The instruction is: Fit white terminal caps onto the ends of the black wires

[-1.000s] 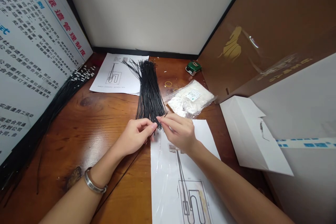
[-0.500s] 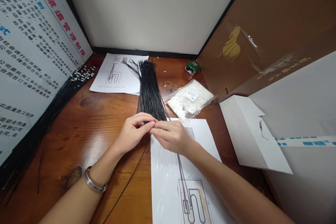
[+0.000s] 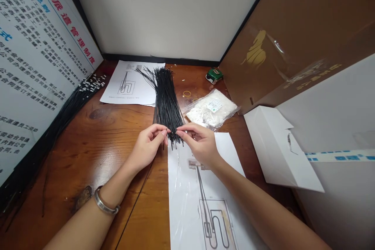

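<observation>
Gleaming wooden table, black wires, pale panel behind

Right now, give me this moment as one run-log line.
Left hand: pinches black strand | Right hand: by near end of strand bundle, grip unclear | White-filled bag: beyond right hand

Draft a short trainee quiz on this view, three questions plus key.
1. True or false: the left hand and right hand are apart.

2. Which wrist wears the silver metal bangle? A) left B) right

3. Fill in the colour: a loose bundle of thin ___ strands lies left, in the picture, of the clear flat plastic bag of white material.

Key: 1 true; 2 A; 3 black.
</observation>
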`<state>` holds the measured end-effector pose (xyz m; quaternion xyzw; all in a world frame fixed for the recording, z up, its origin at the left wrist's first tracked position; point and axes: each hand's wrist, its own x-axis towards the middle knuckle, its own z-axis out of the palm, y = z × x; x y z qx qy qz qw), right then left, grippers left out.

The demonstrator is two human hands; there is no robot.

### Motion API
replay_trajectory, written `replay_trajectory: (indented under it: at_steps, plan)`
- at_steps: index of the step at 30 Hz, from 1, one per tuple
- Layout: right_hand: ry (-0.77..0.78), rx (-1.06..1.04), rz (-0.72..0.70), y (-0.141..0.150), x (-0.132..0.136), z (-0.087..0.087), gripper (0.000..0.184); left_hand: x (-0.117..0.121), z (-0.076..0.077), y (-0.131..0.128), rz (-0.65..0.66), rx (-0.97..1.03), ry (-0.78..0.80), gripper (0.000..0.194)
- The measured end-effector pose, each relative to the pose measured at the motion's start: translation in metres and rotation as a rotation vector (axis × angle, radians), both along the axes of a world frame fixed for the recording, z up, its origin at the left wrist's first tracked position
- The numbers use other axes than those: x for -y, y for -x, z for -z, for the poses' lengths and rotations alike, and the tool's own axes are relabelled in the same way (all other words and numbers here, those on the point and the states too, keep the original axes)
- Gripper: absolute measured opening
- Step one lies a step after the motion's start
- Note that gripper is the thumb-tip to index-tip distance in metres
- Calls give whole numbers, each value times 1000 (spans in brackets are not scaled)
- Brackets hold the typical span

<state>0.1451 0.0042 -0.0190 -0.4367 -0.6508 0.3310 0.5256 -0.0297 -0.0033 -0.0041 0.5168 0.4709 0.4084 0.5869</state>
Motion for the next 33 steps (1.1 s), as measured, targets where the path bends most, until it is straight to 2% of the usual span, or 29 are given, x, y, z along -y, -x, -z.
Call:
replay_trajectory:
  at_steps: [4, 8, 23, 33]
  plan:
    - [151, -75, -3, -1, -2, 1, 11, 0, 0, 1, -2, -34, -42, 21]
    - [185, -66, -7, -2, -2, 2, 14, -1, 0, -1, -5, -30, -44, 21]
    - [94, 6, 17, -1, 0, 2, 11, -1, 0, -2, -35, -60, -21, 24]
    - [-140, 120, -40, -1, -1, -2, 12, -1, -1, 0, 0, -54, -50, 19]
